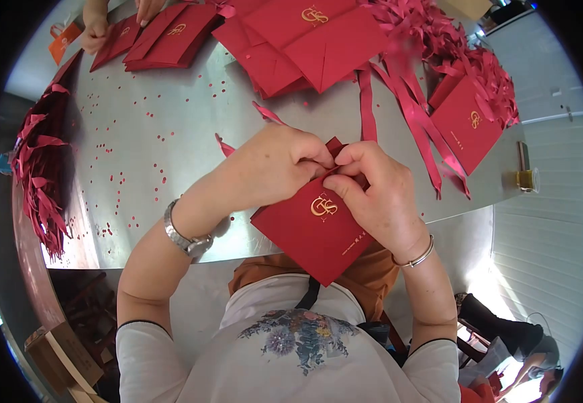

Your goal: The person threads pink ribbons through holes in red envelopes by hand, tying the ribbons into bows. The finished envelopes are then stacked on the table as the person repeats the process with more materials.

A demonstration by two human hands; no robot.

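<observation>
A red paper gift bag (315,238) with a gold logo is tilted cornerwise in front of my body, over the table's near edge. At its top edge, the fingers of my left hand (284,158) are closed in a pinch. My right hand (378,191) pinches the same edge from the other side, thumb and forefinger close to the left fingertips. What lies between the fingertips is hidden, so a ribbon there cannot be made out. Dark pink ribbon (368,107) runs down the table to just behind my right hand, and a short ribbon end (266,113) shows beyond my left wrist.
Stacked red bags (331,50) lie at the far side, with heaped ribbons (482,74) to the right. More ribboned bags (39,174) line the left edge. Another person's hand (95,33) touches bags at upper left. Red paper dots dot the metal table (190,161). A jar (526,180) stands right.
</observation>
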